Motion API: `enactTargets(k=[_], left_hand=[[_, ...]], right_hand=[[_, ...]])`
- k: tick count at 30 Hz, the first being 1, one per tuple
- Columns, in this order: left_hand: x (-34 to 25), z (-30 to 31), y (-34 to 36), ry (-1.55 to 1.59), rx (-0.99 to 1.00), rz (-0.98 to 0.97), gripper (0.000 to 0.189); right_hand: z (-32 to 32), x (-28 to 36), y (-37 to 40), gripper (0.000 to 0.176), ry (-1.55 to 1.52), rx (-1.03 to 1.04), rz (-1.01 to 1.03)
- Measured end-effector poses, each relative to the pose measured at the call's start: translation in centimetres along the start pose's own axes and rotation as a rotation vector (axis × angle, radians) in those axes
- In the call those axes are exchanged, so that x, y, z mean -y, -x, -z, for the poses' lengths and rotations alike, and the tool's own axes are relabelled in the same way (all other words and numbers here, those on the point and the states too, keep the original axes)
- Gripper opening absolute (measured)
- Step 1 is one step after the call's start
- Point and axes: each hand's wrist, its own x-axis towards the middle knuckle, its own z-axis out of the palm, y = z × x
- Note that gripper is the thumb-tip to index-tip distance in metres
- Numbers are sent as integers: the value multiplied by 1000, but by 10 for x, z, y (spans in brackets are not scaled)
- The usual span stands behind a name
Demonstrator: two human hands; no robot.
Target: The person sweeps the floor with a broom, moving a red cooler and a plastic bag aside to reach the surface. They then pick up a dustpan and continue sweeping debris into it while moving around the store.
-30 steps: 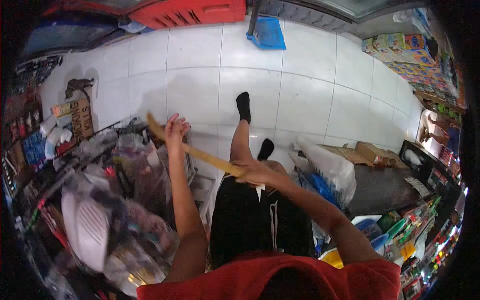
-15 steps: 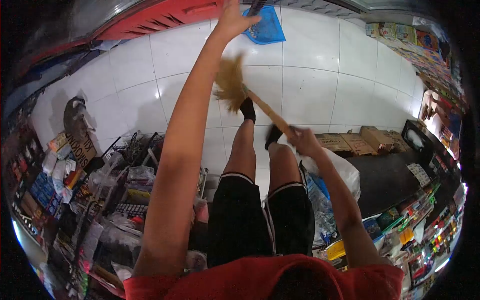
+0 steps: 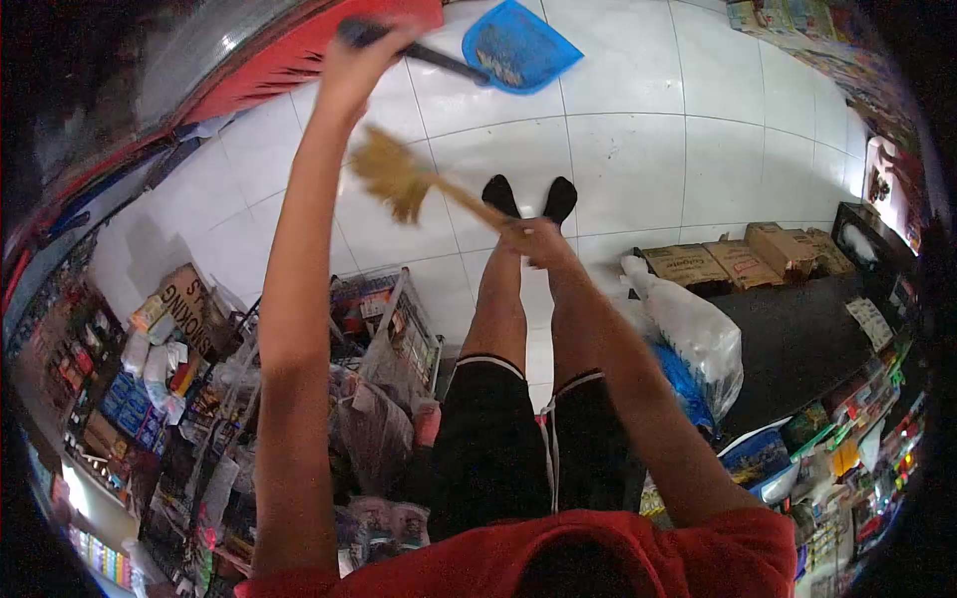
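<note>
At the upper left, my left hand [image 3: 361, 68] is closed around the dark handle of a blue dustpan [image 3: 553, 52]. Greyish dirt lies in the pan, which is tilted over the white tiled floor. My right hand [image 3: 538, 242] grips the stick of a straw broom [image 3: 387, 171] in front of my knees. Its yellow bristles fan out to the left, below my left hand and apart from the dustpan; motion blurs them slightly.
White floor tiles [image 3: 628, 159] spread ahead of my feet. On the right are cardboard boxes [image 3: 688, 265], a white plastic bag [image 3: 703, 329] and a black surface [image 3: 788, 334]. Crowded goods and a wire rack [image 3: 404, 319] stand left. A red panel [image 3: 299, 50] borders the upper left.
My left hand has moved left with the dustpan handle, and the pan has turned. My right hand has carried the broom left. Both feet now stand side by side.
</note>
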Motion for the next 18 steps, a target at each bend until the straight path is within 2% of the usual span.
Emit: enactTargets(k=[1, 4, 5, 6, 8, 10, 12, 14, 15, 18], left_hand=[[-3, 12, 30, 60, -54, 5, 36], [-16, 27, 108, 193, -163, 81, 19], [-21, 27, 128, 252, -194, 88, 16], [-29, 24, 144, 303, -210, 105, 14], [-42, 16, 164, 353, -236, 143, 14], [-56, 9, 178, 365, -213, 91, 14], [-67, 4, 191, 356, -177, -2, 16], [-77, 7, 201, 357, -174, -30, 17], [-83, 9, 206, 360, -171, -65, 19], [-98, 16, 221, 411, -188, -82, 21]], right_hand=[[23, -70, -28, 24, 68, -128, 104], [131, -66, 55, 42, -53, -237, 129], [151, -49, 81, 46, 103, -338, -34], [169, -60, 93, 46, 59, -373, -62], [176, -57, 117, 46, 24, -408, -83], [152, -21, 156, 49, 190, -522, -153], [113, -36, 186, 48, 191, -618, 254], [76, 4, 224, 41, 283, -455, 138], [62, -1, 235, 43, 205, -365, 113], [16, -30, 199, 47, -124, 11, 245]])
